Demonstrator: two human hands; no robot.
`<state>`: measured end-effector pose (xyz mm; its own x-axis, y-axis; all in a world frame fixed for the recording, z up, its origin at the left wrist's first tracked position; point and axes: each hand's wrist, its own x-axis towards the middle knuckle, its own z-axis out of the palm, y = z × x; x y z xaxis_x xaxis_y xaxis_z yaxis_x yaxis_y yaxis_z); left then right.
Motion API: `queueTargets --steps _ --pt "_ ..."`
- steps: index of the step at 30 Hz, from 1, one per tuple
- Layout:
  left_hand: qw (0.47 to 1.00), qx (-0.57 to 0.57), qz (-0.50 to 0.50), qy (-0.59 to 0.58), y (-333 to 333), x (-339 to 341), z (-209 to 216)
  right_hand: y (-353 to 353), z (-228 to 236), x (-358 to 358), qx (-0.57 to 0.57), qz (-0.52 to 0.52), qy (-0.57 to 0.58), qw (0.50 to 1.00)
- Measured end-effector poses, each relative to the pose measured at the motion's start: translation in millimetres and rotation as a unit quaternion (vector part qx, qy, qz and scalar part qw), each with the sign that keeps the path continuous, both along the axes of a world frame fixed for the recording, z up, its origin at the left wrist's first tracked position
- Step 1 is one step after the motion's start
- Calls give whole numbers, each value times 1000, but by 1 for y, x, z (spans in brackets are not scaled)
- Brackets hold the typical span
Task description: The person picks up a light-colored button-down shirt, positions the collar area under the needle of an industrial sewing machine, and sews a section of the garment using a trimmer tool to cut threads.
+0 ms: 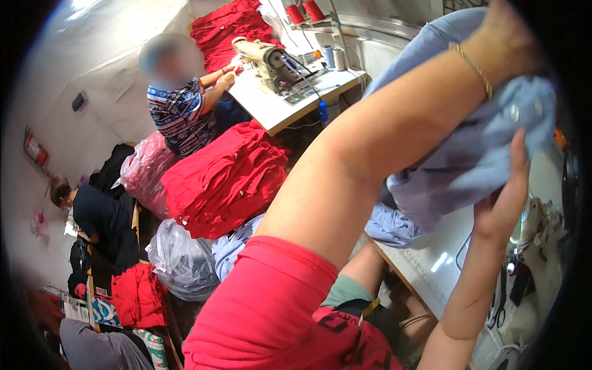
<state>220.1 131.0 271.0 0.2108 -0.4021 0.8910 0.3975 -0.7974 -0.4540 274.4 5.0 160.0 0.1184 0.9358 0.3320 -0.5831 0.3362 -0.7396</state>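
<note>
A light blue garment (450, 185) with pale buttons hangs raised above the work table at the right. My left hand (512, 43) is lifted at the upper right against its top, a thin bracelet on the wrist; motion blur hides the fingers. Lower down, my right hand (502, 200) grips the garment's edge, one digit showing along the cloth and the rest partly hidden. A crumpled light blue piece (391, 225) lies on the edge of the white table (425, 271) beneath.
A sewing machine (530, 228) and black scissors (499, 305) are at the right. Ahead, a co-worker (179, 111) sits at another sewing machine (265, 61). Red garments (228, 176) are piled left of my arm, beside a clear plastic bag (182, 259). Another person (102, 213) bends at far left.
</note>
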Motion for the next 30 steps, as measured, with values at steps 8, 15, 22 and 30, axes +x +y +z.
queueTargets --steps 8,15,22,30 --pt "856 -494 -71 135 -47 29 -274 -106 -183 54 -255 158 162 940" --pt "747 -494 -169 411 -72 78 -299 -146 -188 92 -294 241 217 899" --pt "708 -528 -148 445 -111 115 -308 -190 -203 123 -255 193 159 934" --pt "752 -554 -59 352 -70 97 -326 -175 -180 184 -281 49 -318 904"
